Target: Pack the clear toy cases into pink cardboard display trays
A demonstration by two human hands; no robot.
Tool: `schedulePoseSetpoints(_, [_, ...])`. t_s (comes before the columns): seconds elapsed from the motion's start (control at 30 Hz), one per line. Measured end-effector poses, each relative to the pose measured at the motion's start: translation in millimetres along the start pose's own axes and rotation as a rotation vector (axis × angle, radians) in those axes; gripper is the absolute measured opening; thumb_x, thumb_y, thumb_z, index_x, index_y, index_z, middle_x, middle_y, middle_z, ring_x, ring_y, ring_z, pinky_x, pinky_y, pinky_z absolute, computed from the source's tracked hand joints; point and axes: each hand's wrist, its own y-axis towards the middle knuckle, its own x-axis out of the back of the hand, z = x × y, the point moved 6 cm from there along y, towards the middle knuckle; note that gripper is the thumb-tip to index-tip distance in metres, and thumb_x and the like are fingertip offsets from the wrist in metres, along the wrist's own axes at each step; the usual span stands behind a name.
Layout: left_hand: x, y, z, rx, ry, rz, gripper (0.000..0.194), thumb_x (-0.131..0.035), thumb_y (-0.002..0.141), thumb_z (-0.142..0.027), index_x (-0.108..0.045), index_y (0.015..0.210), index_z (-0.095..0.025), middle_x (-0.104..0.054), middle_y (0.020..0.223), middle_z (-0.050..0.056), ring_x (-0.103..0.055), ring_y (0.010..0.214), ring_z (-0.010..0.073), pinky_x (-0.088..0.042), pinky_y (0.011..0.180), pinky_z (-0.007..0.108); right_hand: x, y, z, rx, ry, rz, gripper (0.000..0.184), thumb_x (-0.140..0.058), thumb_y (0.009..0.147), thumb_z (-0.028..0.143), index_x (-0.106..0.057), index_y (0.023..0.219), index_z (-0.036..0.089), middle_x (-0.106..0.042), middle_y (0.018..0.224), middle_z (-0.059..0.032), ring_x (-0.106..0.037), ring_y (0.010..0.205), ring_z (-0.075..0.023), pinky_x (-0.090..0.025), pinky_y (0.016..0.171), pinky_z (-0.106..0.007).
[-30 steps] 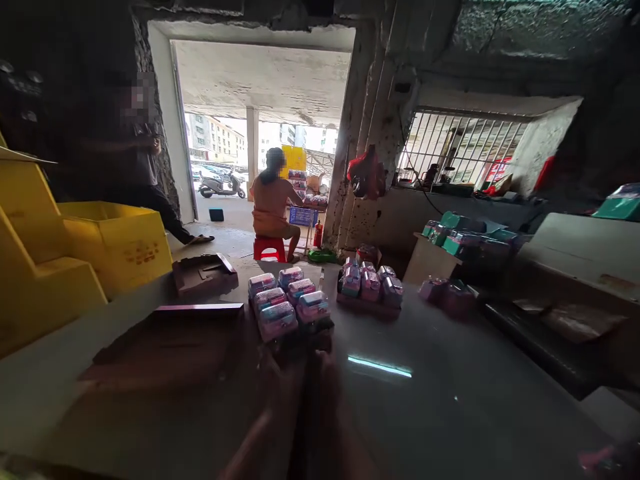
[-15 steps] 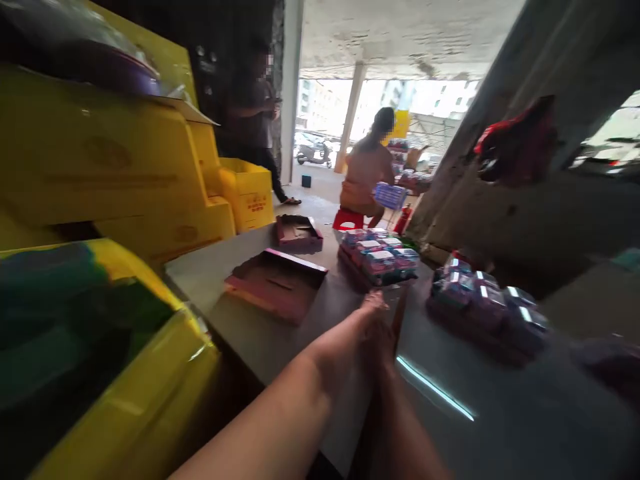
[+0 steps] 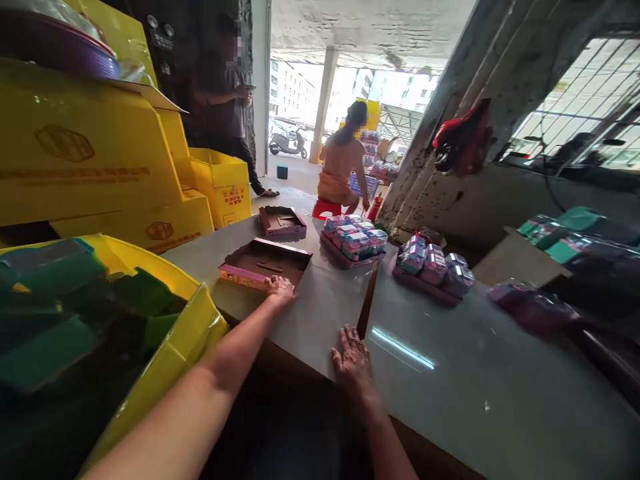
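The left hand point(image 3: 280, 289) is laid on the near edge of a shallow, empty pink-and-brown cardboard display tray point(image 3: 265, 264), fingers curled over its rim in a light grasp, apparently so that the tray can be steadied or drawn along the grey polished counter point(image 3: 450, 373). The right hand point(image 3: 353, 353) is pressed flat and released on the counter's near edge, holding nothing, probably as a brace; its fingertips lie just beside a thin dark strip point(image 3: 367, 303) resting on the surface. A second empty tray point(image 3: 280, 220) is set farther back. Two filled trays of small plastic-wrapped packs point(image 3: 356, 241) point(image 3: 430, 267) are placed beyond, well apart from the hands. Yellow cardboard cartons point(image 3: 100, 167) are stacked at the left, and a yellow bin of green boxes point(image 3: 165, 347) sits nearest. A person on a red stool point(image 3: 345, 167) is seated at the doorway.
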Motion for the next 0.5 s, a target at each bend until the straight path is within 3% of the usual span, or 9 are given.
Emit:
schedulePoseSetpoints(0.1, [-16.3, -29.6, 11.0, -0.106, -0.012, -0.028, 0.034, -0.060, 0.085, -0.021, -0.067, 0.114, -0.006, -0.061, 0.128, 0.025, -0.049, 0.128, 0.0380, -0.028, 0.114, 0.054, 19.9, -9.1, -0.7, -0.017, 0.277, -0.028, 0.051, -0.047, 0.095, 0.040, -0.061, 0.138, 0.015, -0.053, 0.148, -0.0114, -0.043, 0.143, -0.0277, -0.033, 0.121, -0.044])
schedulePoseSetpoints(0.2, [-37.1, -81.0, -17.2, -0.308, -0.063, -0.047, 0.030, -0.052, 0.088, -0.018, -0.069, 0.111, -0.013, -0.063, 0.128, 0.016, -0.053, 0.124, 0.0271, -0.025, 0.118, 0.042, 65.2, -5.9, -17.9, -0.092, 0.503, -0.169, 0.050, -0.043, 0.097, 0.046, -0.063, 0.131, 0.015, -0.065, 0.132, -0.0121, -0.062, 0.122, -0.0232, -0.049, 0.106, -0.036])
schedulePoseSetpoints(0.3, [-53.1, -145.0, -62.3, -0.612, -0.192, -0.035, 0.026, -0.052, 0.085, -0.016, -0.071, 0.101, -0.023, -0.069, 0.121, 0.003, -0.057, 0.114, 0.0192, -0.024, 0.120, 0.034, 113.1, -5.7, -51.1, -0.242, 0.356, -0.278, 0.049, -0.041, 0.098, 0.043, -0.062, 0.130, 0.013, -0.066, 0.129, -0.0138, -0.066, 0.115, -0.0213, -0.052, 0.099, -0.032])
schedulePoseSetpoints(0.4, [-59.4, -202.9, -106.9, -0.998, -0.392, 0.047, 0.033, -0.049, 0.075, -0.006, -0.072, 0.090, -0.027, -0.072, 0.109, -0.003, -0.059, 0.105, 0.0166, -0.024, 0.120, 0.034, 144.4, -19.5, -92.8, -0.425, 0.174, -0.285, 0.042, -0.052, 0.094, 0.038, -0.065, 0.123, 0.010, -0.068, 0.123, -0.0174, -0.069, 0.104, -0.0218, -0.053, 0.091, -0.030])
schedulePoseSetpoints(0.5, [-62.2, -224.9, -138.7, -1.214, -0.429, 0.148, 0.033, -0.050, 0.074, -0.007, -0.072, 0.088, -0.027, -0.072, 0.106, -0.002, -0.058, 0.107, 0.0180, -0.023, 0.120, 0.036, 160.2, -49.0, -128.3, -0.583, 0.057, -0.278, 0.023, -0.069, 0.083, 0.027, -0.072, 0.102, 0.015, -0.074, 0.094, -0.0113, -0.069, 0.086, -0.0224, -0.053, 0.081, -0.030])
